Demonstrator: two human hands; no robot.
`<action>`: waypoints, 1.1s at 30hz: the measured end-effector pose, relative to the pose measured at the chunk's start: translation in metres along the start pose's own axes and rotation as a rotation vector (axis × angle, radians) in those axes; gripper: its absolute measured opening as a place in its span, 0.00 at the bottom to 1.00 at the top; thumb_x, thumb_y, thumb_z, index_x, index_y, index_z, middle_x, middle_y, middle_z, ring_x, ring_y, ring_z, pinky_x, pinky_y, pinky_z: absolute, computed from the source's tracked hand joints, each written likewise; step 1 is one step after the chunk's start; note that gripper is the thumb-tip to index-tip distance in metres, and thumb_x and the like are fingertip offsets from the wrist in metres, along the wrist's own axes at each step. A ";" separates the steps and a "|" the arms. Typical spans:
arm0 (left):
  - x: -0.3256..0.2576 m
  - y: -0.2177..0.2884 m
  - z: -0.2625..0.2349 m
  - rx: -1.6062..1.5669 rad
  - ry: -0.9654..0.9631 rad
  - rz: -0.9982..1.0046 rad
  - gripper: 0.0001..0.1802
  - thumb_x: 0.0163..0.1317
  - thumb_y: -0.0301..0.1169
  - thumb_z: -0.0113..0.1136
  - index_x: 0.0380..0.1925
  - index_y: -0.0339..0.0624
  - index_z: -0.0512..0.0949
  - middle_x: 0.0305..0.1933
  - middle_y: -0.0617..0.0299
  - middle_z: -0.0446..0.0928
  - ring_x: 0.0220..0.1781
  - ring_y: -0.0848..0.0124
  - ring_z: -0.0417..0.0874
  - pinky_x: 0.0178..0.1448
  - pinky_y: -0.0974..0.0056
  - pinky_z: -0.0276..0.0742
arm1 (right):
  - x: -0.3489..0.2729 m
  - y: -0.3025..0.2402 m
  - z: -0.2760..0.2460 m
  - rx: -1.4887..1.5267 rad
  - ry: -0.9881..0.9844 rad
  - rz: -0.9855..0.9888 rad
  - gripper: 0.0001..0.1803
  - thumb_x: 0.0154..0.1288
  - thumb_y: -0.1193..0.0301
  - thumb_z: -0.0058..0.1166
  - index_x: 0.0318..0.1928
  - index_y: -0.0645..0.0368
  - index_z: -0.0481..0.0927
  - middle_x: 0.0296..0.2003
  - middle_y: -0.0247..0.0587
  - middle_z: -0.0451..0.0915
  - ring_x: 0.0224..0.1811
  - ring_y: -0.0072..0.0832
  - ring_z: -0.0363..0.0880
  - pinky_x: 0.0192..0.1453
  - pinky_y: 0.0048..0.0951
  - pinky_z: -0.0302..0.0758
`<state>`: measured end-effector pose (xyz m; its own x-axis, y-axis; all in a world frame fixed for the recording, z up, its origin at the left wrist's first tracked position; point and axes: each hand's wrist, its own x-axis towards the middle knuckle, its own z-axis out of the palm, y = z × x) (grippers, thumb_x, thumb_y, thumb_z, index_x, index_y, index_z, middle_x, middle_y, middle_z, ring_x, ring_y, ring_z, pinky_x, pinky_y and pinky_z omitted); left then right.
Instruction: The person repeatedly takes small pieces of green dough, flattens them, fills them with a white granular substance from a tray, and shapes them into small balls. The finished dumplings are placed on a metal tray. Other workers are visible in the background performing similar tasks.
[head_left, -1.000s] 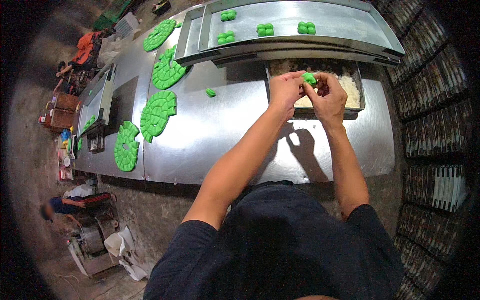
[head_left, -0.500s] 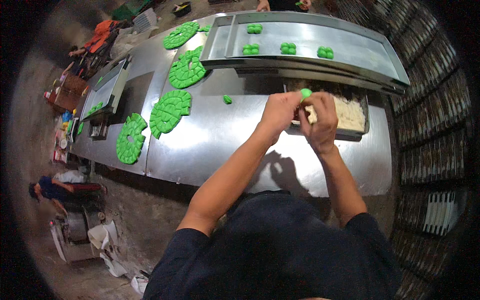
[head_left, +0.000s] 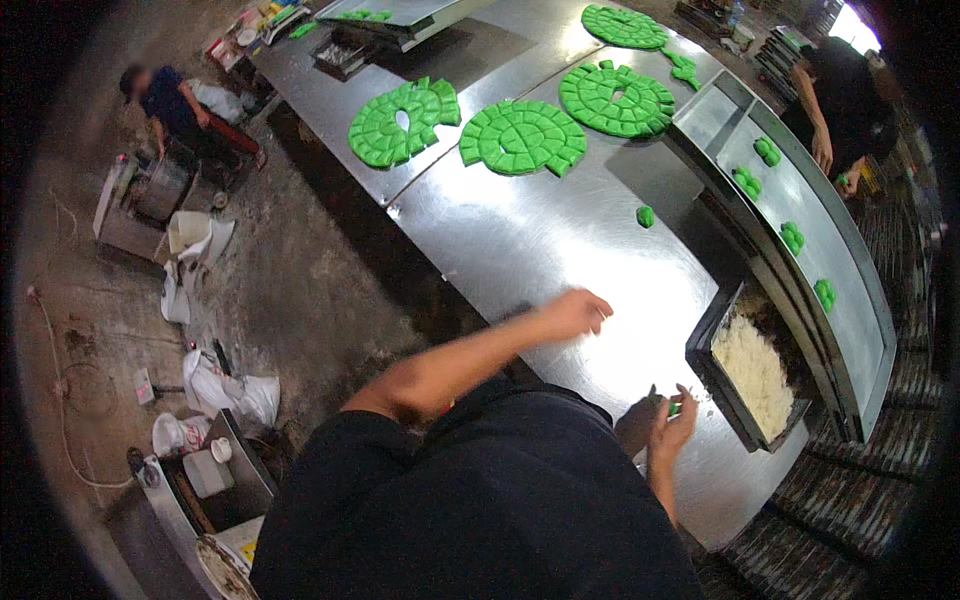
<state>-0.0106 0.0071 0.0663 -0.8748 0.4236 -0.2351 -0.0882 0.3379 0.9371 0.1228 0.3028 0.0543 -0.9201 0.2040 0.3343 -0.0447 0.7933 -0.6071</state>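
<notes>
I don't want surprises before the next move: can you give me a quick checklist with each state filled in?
1. Green piece in right hand: ok.
2. Left hand empty: cannot tell, it is blurred.
3. Pale crumbs in dark tin uncovered: ok.
4. Green clusters spaced apart in long tray: ok, four.
5. Loose green piece off the table: not ok, lying there.
6. Co-worker's hands well away from tray: not ok, close to its far rim.

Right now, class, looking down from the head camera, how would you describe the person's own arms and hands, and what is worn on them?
The shirt is black and plain, with a short left sleeve. The left hand and right hand wear no gloves.
</notes>
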 end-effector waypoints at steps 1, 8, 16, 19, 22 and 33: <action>0.013 -0.035 -0.035 -0.209 0.112 -0.104 0.14 0.67 0.31 0.58 0.49 0.37 0.83 0.35 0.58 0.86 0.32 0.69 0.86 0.38 0.62 0.83 | -0.009 0.005 0.027 -0.136 0.029 -0.049 0.14 0.61 0.76 0.56 0.48 0.60 0.82 0.30 0.45 0.79 0.37 0.41 0.78 0.46 0.39 0.72; 0.068 -0.086 -0.268 0.598 1.101 -0.438 0.24 0.55 0.29 0.62 0.54 0.45 0.80 0.51 0.43 0.81 0.56 0.49 0.82 0.61 0.52 0.78 | 0.075 -0.052 0.107 -0.120 -0.084 -0.442 0.10 0.61 0.79 0.56 0.43 0.61 0.81 0.32 0.46 0.75 0.36 0.43 0.73 0.41 0.42 0.70; 0.116 -0.127 -0.289 0.590 1.095 -0.320 0.20 0.50 0.28 0.67 0.46 0.42 0.84 0.46 0.47 0.84 0.52 0.51 0.84 0.59 0.53 0.78 | 0.020 -0.025 0.112 -0.088 0.027 -0.143 0.08 0.65 0.72 0.57 0.44 0.59 0.81 0.34 0.45 0.75 0.38 0.44 0.72 0.46 0.45 0.68; 0.111 -0.125 -0.289 0.518 1.127 -0.298 0.17 0.47 0.29 0.69 0.41 0.39 0.85 0.44 0.46 0.85 0.49 0.50 0.85 0.56 0.54 0.80 | 0.064 -0.048 0.137 -0.140 -0.114 -0.151 0.09 0.65 0.71 0.57 0.44 0.58 0.81 0.33 0.44 0.75 0.39 0.43 0.72 0.46 0.43 0.68; 0.085 -0.126 -0.291 0.650 0.973 -0.479 0.15 0.53 0.36 0.65 0.37 0.37 0.85 0.41 0.45 0.85 0.47 0.48 0.86 0.55 0.51 0.80 | 0.105 -0.042 0.120 -0.183 -0.069 -0.181 0.08 0.64 0.75 0.56 0.44 0.59 0.80 0.34 0.44 0.75 0.38 0.42 0.72 0.43 0.43 0.68; -0.005 -0.041 -0.021 0.661 0.534 0.025 0.19 0.57 0.30 0.69 0.50 0.41 0.81 0.44 0.49 0.78 0.46 0.52 0.81 0.49 0.50 0.77 | 0.095 -0.034 0.122 -0.017 -0.095 -0.208 0.11 0.61 0.77 0.58 0.45 0.60 0.80 0.34 0.48 0.75 0.40 0.47 0.72 0.46 0.46 0.69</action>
<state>-0.0127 -0.0263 0.0342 -0.9949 0.0401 0.0925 0.0852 0.8254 0.5581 -0.0108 0.2252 0.0185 -0.9244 -0.0189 0.3809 -0.2311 0.8224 -0.5199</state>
